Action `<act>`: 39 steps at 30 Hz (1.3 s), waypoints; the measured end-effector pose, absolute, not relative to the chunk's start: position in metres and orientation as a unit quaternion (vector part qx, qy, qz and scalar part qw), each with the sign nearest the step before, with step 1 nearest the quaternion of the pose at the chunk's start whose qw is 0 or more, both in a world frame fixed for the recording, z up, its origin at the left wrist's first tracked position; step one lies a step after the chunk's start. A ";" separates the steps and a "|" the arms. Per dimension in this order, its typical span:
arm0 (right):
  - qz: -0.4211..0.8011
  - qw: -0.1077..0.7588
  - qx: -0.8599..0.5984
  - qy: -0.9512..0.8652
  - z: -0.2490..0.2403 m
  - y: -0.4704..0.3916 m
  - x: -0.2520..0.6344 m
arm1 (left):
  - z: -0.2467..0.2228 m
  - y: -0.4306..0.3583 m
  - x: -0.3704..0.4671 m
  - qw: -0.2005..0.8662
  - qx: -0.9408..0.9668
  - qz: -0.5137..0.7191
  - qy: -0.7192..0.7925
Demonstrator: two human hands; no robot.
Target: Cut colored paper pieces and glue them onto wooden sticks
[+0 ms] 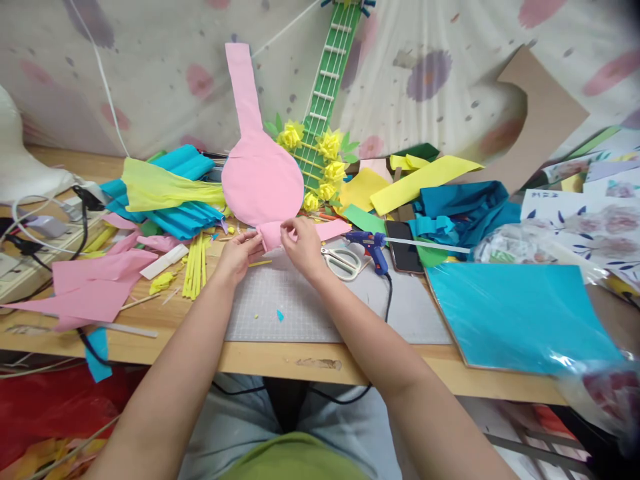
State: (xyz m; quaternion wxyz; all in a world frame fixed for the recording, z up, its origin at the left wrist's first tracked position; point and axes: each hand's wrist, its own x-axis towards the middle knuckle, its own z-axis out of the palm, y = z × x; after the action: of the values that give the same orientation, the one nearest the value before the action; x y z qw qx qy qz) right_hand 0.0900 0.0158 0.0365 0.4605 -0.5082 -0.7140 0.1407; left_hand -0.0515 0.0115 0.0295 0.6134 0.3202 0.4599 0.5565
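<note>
A pink guitar-shaped paper cutout (260,175) lies across the back of a grey cutting mat (300,307), its long neck pointing up. At its lower edge is a folded pink paper piece (273,233). My left hand (239,252) pinches the left end of that piece. My right hand (300,245) pinches it from the right, fingers closed on the fold. Behind the cutout leans a green paper guitar (327,87) with yellow paper flowers (327,167).
White scissors (343,261), a blue glue gun (371,245) with its cord and a phone (406,250) lie right of my hands. A teal sheet (520,317) covers the right front. Pink scraps (93,287), yellow strips (196,267) and teal crepe (175,200) are left.
</note>
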 end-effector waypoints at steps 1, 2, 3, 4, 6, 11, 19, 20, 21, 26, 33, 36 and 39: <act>0.154 0.447 -0.506 -0.722 0.033 0.011 0.087 | 0.029 0.012 -0.051 0.622 0.307 0.564 0.448; 0.166 0.430 -0.507 -0.729 0.030 0.006 0.085 | 0.028 0.013 -0.049 0.630 0.299 0.569 0.436; 0.176 0.412 -0.508 -0.735 0.026 0.003 0.083 | 0.027 0.013 -0.048 0.636 0.294 0.573 0.425; 0.181 0.399 -0.511 -0.739 0.023 0.001 0.081 | 0.026 0.013 -0.046 0.642 0.292 0.575 0.415; 0.183 0.387 -0.516 -0.742 0.019 -0.001 0.080 | 0.023 0.012 -0.042 0.653 0.293 0.575 0.397; 0.176 0.367 -0.530 -0.744 0.023 0.001 0.082 | 0.017 0.010 -0.033 0.670 0.300 0.571 0.366; 0.248 0.330 -0.533 -0.739 0.024 0.015 0.091 | 0.015 0.011 -0.031 0.662 0.291 0.580 0.374; 0.252 0.329 -0.528 -0.741 0.023 0.016 0.092 | 0.015 0.011 -0.031 0.663 0.286 0.582 0.374; 0.251 0.327 -0.525 -0.744 0.023 0.016 0.093 | 0.015 0.011 -0.031 0.662 0.283 0.583 0.376; 0.176 0.316 -0.512 -0.779 0.026 0.008 0.098 | 0.015 0.012 -0.030 0.674 0.260 0.585 0.368; 0.073 0.282 -0.486 -0.824 0.024 0.000 0.108 | 0.016 0.011 -0.028 0.694 0.241 0.576 0.359; 0.069 0.293 -0.488 -0.819 0.020 -0.001 0.112 | 0.017 0.010 -0.026 0.693 0.245 0.574 0.360; 0.061 0.296 -0.488 -0.819 0.017 -0.005 0.115 | 0.017 0.009 -0.024 0.692 0.245 0.575 0.360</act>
State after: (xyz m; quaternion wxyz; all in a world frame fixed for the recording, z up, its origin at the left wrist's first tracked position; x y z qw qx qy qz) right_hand 0.1151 -0.0045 0.0167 0.2964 -0.4878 -0.8189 0.0609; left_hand -0.0242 0.0094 0.0165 0.6922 0.2449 0.3604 0.5753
